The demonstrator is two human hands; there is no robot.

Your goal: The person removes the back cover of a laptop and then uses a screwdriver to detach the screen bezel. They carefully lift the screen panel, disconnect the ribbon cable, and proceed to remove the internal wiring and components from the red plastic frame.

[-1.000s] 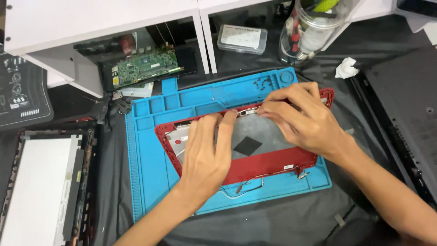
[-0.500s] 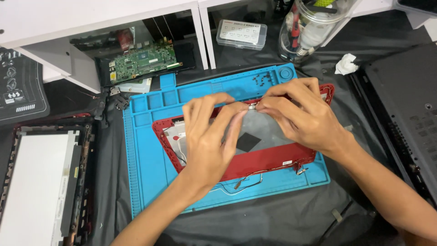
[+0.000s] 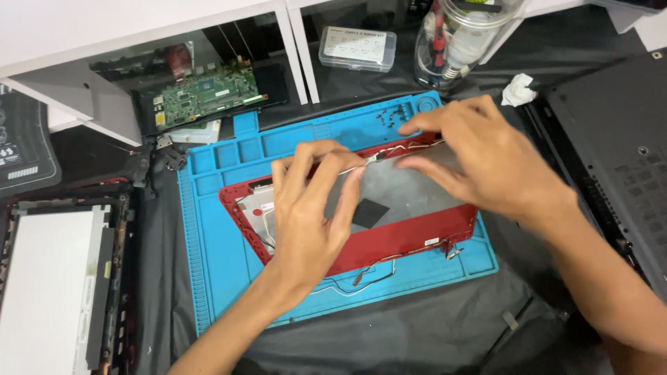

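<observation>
My left forearm enters from the bottom edge and angles up to the right; my left hand (image 3: 309, 208) rests palm-down over the red laptop lid (image 3: 410, 232), fingers curled, thumb and forefinger pinched on a thin silver strip (image 3: 368, 158) along the lid's far edge. My right forearm comes in from the lower right corner; my right hand (image 3: 479, 156) hovers over the lid's upper right part, fingers partly bent and spread. Its thumb and forefinger close toward the same strip, but I cannot tell whether they grip it or only touch it.

The lid lies inner side up on a blue silicone work mat (image 3: 208, 264), tilted slightly to the mat's edges. Thin cables (image 3: 361, 278) trail from its near edge onto the mat.

Room to move: left of the mat lies a bare display panel (image 3: 55, 278); to the right, a dark laptop base (image 3: 618, 146) sits close to my right wrist. Beyond the mat stand a green circuit board (image 3: 208, 94), a clear parts box (image 3: 358, 47) and a clear jar (image 3: 465, 38). The near side, black cloth (image 3: 417, 333), is open.
</observation>
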